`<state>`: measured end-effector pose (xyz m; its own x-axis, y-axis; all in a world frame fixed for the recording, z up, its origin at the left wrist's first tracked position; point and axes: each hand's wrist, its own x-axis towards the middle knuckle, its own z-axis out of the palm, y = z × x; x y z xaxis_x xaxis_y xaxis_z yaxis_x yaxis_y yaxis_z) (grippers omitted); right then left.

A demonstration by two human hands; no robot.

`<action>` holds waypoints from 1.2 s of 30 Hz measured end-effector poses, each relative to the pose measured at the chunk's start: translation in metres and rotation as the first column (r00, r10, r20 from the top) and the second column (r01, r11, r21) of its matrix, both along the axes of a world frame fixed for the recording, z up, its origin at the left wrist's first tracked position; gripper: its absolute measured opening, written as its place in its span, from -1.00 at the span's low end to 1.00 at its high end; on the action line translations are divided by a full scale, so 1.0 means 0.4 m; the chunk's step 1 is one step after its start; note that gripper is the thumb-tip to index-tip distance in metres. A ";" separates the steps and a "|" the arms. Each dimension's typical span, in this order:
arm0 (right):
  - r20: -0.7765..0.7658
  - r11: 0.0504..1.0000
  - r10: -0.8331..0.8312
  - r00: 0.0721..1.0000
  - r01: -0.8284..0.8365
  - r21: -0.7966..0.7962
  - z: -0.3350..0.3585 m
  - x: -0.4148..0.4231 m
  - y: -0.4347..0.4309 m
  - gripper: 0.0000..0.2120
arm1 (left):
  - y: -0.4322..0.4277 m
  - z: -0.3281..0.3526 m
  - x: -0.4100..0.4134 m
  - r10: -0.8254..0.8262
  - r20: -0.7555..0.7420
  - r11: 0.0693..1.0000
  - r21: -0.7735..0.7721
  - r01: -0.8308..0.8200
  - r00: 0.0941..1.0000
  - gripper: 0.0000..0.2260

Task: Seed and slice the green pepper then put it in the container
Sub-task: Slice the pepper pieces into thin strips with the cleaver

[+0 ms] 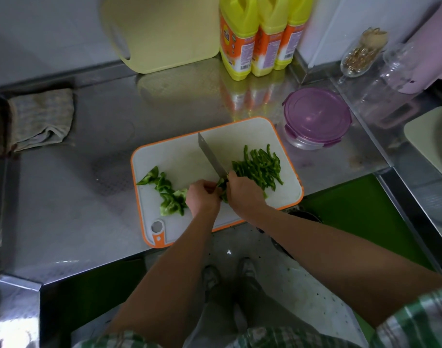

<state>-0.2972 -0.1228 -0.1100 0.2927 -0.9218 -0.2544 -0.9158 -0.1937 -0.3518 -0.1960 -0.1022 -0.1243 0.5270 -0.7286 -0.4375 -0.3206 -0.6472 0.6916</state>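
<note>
Steel counter under an orange-rimmed cutting board, purple-lidded container stood closed beside it, left hand curled on a pepper piece, right hand gripped the knife

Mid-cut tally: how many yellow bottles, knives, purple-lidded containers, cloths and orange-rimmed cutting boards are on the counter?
Yellow bottles: 3
Knife: 1
Purple-lidded container: 1
Cloth: 1
Orange-rimmed cutting board: 1
Total: 7
</note>
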 end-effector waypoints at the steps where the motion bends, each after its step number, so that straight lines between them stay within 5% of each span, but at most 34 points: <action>1: 0.020 1.000 -0.003 1.000 0.004 -0.010 -0.003 0.000 -0.005 -0.81 | 0.003 0.000 0.002 -0.011 0.012 1.000 -0.014 0.011 1.000 -0.88; 10: 0.083 0.998 -0.054 0.995 0.056 -0.022 -0.019 -0.016 -0.010 -0.81 | -0.007 0.012 -0.015 0.006 0.088 1.000 -0.013 -0.004 0.996 -0.88; 22: 0.239 1.000 -0.028 0.971 0.029 -0.002 0.003 -0.084 0.011 -0.88 | -0.017 -0.007 -0.003 0.100 -0.051 0.994 0.055 -0.098 0.994 -0.82; 36: 0.185 0.995 -0.032 0.982 0.013 0.101 0.020 -0.077 0.026 -0.89 | -0.024 -0.021 -0.010 0.143 -0.114 0.988 0.069 -0.136 0.983 -0.89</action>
